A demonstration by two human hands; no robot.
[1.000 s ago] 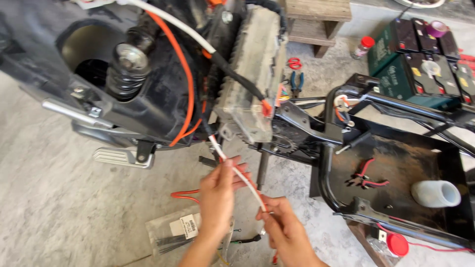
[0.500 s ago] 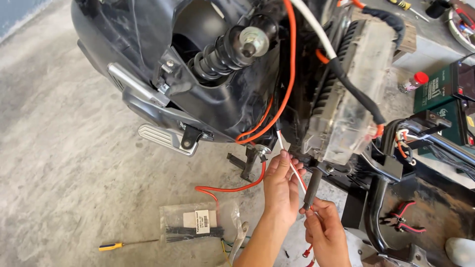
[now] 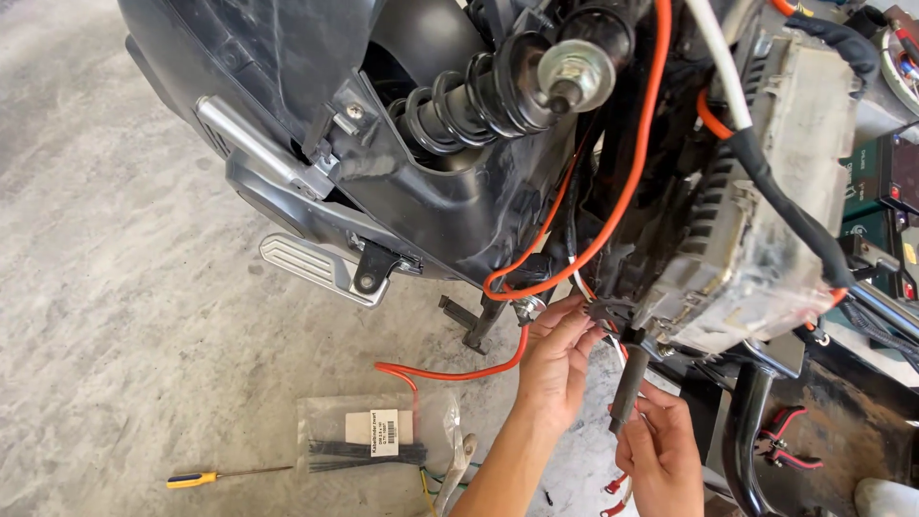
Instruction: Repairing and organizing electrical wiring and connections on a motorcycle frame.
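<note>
My left hand (image 3: 555,369) reaches up under a stripped black scooter body (image 3: 316,105), its fingers pinching a thin white and red wire (image 3: 598,321) next to a small black connector. My right hand (image 3: 661,450) is lower and to the right, holding the lower end of the same wire bundle beside a black sleeve (image 3: 627,383). An orange cable (image 3: 613,201) loops down past my left hand. A dusty grey finned controller box (image 3: 766,230) hangs just right of both hands. A coiled shock spring (image 3: 479,101) sits above.
On the concrete floor lie a clear bag of black cable ties (image 3: 369,445), a yellow-handled screwdriver (image 3: 225,475) and pliers (image 3: 455,469). A silver footrest (image 3: 311,268) sticks out at the left. Black frame tubes (image 3: 747,440) and green batteries (image 3: 876,191) stand at the right.
The view has moved closer and left toward the scooter's underside. Both hands have risen toward the connector under the controller box, still holding the wire.
</note>
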